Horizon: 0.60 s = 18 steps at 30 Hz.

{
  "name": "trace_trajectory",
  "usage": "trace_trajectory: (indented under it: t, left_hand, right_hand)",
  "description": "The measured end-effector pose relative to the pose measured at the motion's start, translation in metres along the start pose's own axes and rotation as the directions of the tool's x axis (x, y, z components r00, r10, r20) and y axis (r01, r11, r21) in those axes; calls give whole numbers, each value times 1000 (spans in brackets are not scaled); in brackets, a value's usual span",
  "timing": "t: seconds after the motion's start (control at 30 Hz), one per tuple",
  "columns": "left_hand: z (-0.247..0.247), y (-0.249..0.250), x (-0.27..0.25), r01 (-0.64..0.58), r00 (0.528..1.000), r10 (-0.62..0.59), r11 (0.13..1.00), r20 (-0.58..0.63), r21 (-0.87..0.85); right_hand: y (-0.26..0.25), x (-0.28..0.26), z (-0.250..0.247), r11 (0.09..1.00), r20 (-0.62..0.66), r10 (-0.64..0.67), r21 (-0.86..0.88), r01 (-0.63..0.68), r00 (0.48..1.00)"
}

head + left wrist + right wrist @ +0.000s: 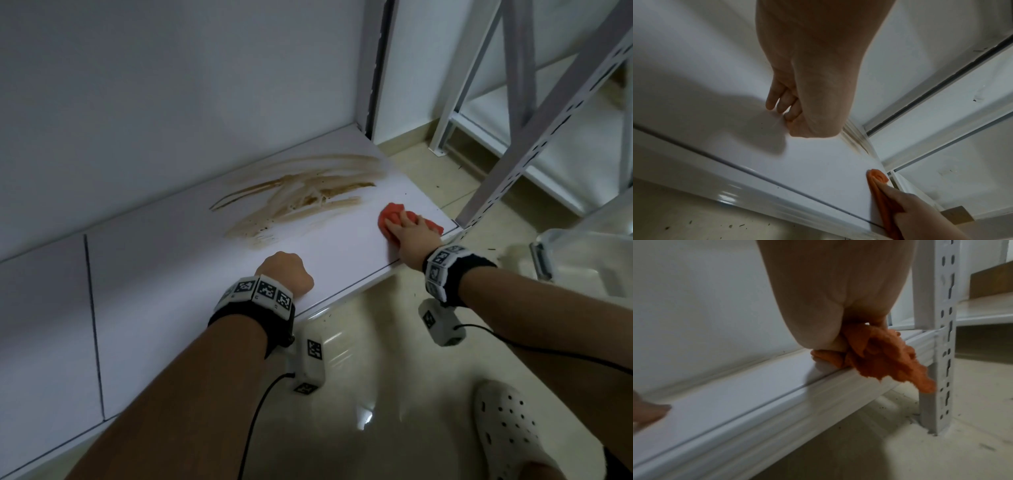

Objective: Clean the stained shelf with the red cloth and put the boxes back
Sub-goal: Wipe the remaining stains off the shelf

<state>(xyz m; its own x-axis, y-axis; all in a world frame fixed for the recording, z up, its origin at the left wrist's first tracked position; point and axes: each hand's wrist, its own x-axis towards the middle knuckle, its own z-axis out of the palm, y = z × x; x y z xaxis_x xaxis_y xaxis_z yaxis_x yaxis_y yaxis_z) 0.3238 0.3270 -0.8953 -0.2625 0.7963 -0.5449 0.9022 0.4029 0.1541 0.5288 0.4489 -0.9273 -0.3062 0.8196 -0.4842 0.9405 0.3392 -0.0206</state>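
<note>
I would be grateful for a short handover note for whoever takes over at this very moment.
Left hand: fingers curled, holding nothing, resting on the shelf near its front edge.
Right hand: holds the bunched red cloth on the shelf near its front right corner; part of the cloth hangs over the front edge.
Brown stain: smeared in streaks towards the back of the shelf, left of the cloth.
Done: shelf free of boxes, cloth in hand.
Left: wipe off the stain, then put the boxes back; a cardboard box shows to the right.
</note>
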Motion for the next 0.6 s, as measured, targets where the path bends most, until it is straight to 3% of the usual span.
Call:
trace_trajectory:
  t: [0.1,0.2,0.3,0.4,0.5,0.6]
  left_hand:
    - [3,-1,1,-20,1000,20,999,-3,36]
    - [2,-1,0,-21,1000,21,997,-6,75]
    - [3,-3,0,-20,1000,21,996,-2,84]
    - [3,-5,1,-28,1000,27,996,13,89]
    - [5,-11,4,-28,999,26,996,19,81]
    - [6,-17,4,-46,998,42,996,53,76]
  right_hand:
    - [-28,-10,8,991,9,-134,-24,134,991]
    - [-73,-16,18,936,45,-334,-98,337,942]
    - [-100,-14,20,895,67,-425,-116,430,903]
    - [-93,-11,16,897,72,-423,-109,428,903]
    - [-67,-9,9,953,20,-299,-46,300,954]
    - [-41,-17,3,981,46,-193,-28,194,980]
